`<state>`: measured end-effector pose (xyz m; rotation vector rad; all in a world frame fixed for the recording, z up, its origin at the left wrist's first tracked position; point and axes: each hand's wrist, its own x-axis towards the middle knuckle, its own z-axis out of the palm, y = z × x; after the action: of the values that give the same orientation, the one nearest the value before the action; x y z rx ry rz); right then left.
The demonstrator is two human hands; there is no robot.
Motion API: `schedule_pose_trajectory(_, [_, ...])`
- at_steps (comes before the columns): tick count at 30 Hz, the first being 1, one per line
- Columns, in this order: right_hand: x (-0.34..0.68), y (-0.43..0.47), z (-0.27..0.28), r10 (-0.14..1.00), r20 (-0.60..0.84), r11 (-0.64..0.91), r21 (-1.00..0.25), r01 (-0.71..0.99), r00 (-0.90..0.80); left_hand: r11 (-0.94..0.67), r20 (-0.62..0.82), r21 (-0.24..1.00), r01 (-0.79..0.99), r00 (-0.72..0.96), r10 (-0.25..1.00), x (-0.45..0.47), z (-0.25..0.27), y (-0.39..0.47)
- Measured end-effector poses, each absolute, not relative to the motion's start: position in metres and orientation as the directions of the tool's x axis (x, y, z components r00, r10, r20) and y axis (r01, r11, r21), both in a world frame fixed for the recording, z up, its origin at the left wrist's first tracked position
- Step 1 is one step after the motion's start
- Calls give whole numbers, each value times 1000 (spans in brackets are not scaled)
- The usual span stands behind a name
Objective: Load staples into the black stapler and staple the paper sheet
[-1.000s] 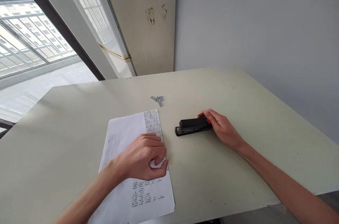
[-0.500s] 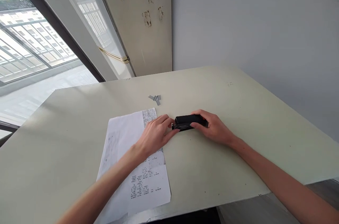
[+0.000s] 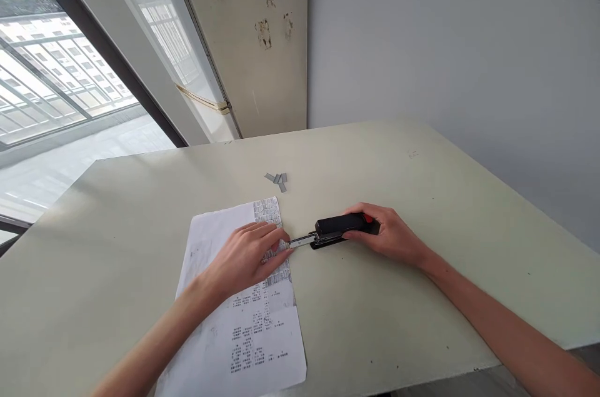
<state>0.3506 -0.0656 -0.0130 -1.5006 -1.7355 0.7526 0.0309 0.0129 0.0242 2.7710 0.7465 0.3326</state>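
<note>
Head view: nearest, white paper [image 3: 269, 344] lies on the pale table [image 3: 445, 228], running out of view at the bottom, with small print on its right part and a densely patterned band along its upper right edge. The left hand [image 3: 248, 258] is above the paper, its forearm crossing it. Thumb and forefinger nearly meet, pinching the outer end of a slim metal strip [image 3: 302, 241]; the other fingers are loosely bent. The strip juts from the front of a black stapler [image 3: 340, 224], which is just right of the paper, its front facing left. The right hand [image 3: 387, 229] wraps the stapler's rear half, thumb along the near side and fingers around the far side, parted only by the body between them; some fingertips are hidden. A red patch [image 3: 368, 218] shows at the stapler's rear, beside this hand.

Farther off, just beyond the paper's upper right corner, several grey staple strips [image 3: 277, 180] lie in a small crossed heap. Behind the table stands a tall pale cabinet [image 3: 257, 81] with brown worn patches and a gold-coloured handle [image 3: 201, 99]. A plain grey wall [image 3: 445, 28] rises to the right, and a window [image 3: 51, 65] at the left shows a railing outside.
</note>
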Motion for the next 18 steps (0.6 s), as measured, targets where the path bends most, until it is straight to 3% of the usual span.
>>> schedule_pose_trajectory(3, [350, -65, -13, 989, 126, 145, -805, 575, -73, -804, 133, 309, 509, 814, 566, 27, 28, 22])
schedule_pose_trajectory(8, [351, -64, -12, 991, 114, 137, -796, 589, -76, -662, 203, 277, 696, 631, 749, 36, 23, 80])
schedule_pose_trajectory(11, [351, -64, -12, 990, 111, 138, -806, 576, -81, -654, 203, 210, 727, 622, 756, 45, 14, 119])
schedule_pose_trajectory(18, [350, -64, -12, 990, 115, 140, -810, 570, -79, -628, 235, 260, 734, 582, 778, 40, -1, 132])
